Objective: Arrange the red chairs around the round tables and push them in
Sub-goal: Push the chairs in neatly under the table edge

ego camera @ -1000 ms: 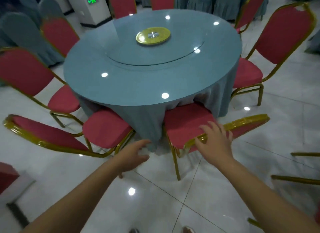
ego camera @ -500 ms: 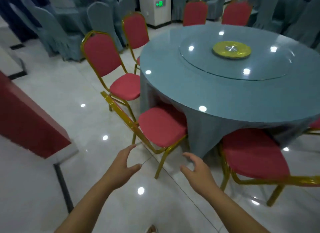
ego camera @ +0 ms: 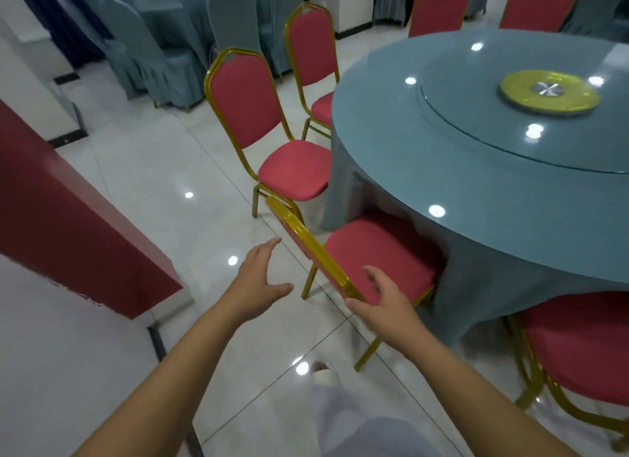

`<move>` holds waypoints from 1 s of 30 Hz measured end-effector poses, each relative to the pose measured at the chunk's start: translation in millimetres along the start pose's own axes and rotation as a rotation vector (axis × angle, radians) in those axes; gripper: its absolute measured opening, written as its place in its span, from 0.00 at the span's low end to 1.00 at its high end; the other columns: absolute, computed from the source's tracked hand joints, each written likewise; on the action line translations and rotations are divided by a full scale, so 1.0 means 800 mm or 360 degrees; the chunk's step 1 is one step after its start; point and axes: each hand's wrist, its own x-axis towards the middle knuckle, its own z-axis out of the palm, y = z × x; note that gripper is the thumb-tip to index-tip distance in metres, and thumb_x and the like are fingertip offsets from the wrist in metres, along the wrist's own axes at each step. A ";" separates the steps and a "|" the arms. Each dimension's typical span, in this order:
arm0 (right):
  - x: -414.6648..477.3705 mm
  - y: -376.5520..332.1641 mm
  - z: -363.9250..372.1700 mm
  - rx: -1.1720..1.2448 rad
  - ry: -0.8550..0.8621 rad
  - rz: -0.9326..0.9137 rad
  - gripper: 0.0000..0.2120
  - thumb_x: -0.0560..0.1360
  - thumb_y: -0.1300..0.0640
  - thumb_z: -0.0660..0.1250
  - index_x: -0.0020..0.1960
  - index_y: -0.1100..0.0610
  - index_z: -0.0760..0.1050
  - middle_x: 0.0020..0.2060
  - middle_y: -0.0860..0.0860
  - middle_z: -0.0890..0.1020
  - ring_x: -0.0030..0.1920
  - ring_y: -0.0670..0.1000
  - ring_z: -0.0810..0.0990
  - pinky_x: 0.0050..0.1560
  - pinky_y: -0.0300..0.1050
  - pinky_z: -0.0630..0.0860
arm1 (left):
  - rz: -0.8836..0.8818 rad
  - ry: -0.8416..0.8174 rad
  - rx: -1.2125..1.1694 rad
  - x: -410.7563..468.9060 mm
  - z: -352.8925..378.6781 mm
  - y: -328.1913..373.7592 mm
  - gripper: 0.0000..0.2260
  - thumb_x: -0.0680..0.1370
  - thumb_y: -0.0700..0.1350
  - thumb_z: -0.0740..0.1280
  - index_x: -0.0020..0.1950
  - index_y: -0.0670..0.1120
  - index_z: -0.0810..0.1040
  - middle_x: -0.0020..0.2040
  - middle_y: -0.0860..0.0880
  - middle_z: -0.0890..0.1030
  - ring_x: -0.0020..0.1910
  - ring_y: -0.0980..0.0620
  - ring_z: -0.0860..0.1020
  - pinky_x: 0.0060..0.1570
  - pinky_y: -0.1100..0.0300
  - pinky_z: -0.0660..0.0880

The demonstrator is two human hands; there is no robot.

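A round table with a grey-blue cloth and a glass turntable fills the right side. Directly before me stands a red chair with a gold frame, its seat partly under the cloth and its backrest top rail seen edge-on. My left hand hovers open just left of that rail, not touching it. My right hand is open with its fingers spread at the near end of the rail, touching or almost touching it. A second red chair stands further left, its seat at the cloth. Another red chair is at the lower right.
A dark red wall block juts in from the left, leaving a strip of shiny white tiled floor between it and the chairs. More red chairs ring the table's far side. Grey-covered chairs stand at the back. My foot is below.
The view has swung left from the chair I was touching to the one beside it. Both hands have come close to its backrest rail, the right one reaching the rail's near end.
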 end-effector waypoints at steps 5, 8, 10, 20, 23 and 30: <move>0.090 -0.029 0.049 -0.0117 -0.0207 0.0069 0.42 0.64 0.37 0.71 0.75 0.43 0.62 0.62 0.38 0.72 0.63 0.45 0.73 0.58 0.44 0.72 | -0.0010 -0.0131 0.0260 0.110 -0.048 0.001 0.42 0.74 0.47 0.75 0.79 0.58 0.52 0.80 0.51 0.53 0.77 0.46 0.58 0.73 0.47 0.65; 0.120 -0.034 0.079 -0.0374 -0.0148 0.0074 0.39 0.70 0.43 0.70 0.77 0.45 0.59 0.68 0.46 0.72 0.67 0.51 0.73 0.65 0.50 0.72 | -0.0045 -0.0240 0.0424 0.161 -0.068 -0.009 0.44 0.74 0.47 0.75 0.80 0.59 0.50 0.80 0.50 0.51 0.78 0.44 0.55 0.74 0.44 0.62; 0.134 -0.035 0.086 -0.0486 -0.0036 0.0060 0.34 0.73 0.50 0.69 0.77 0.43 0.61 0.65 0.48 0.76 0.62 0.52 0.76 0.59 0.47 0.74 | -0.0022 -0.0294 0.0508 0.188 -0.079 -0.016 0.43 0.74 0.46 0.75 0.80 0.59 0.50 0.81 0.49 0.50 0.78 0.43 0.54 0.74 0.44 0.62; 0.118 -0.047 0.099 -0.0580 0.0268 0.0304 0.35 0.66 0.61 0.63 0.67 0.31 0.71 0.55 0.42 0.83 0.54 0.51 0.80 0.46 0.41 0.74 | 0.0698 -0.0594 0.1040 0.304 -0.084 -0.056 0.27 0.74 0.42 0.73 0.70 0.54 0.71 0.73 0.48 0.67 0.73 0.44 0.63 0.69 0.48 0.68; 0.079 -0.056 0.120 -0.0645 0.0253 0.0491 0.34 0.67 0.61 0.64 0.65 0.29 0.72 0.54 0.42 0.83 0.53 0.50 0.80 0.45 0.39 0.74 | 0.0965 -0.0905 0.1050 0.300 -0.089 -0.073 0.16 0.76 0.39 0.68 0.60 0.54 0.80 0.60 0.53 0.77 0.61 0.48 0.74 0.59 0.51 0.73; -0.038 -0.094 0.245 -0.0542 0.0360 0.0721 0.34 0.67 0.53 0.63 0.54 0.13 0.62 0.49 0.34 0.80 0.47 0.40 0.77 0.41 0.24 0.66 | 0.1261 -0.1465 0.1016 0.242 -0.112 -0.170 0.16 0.77 0.44 0.65 0.60 0.61 0.78 0.48 0.60 0.79 0.47 0.57 0.77 0.48 0.60 0.77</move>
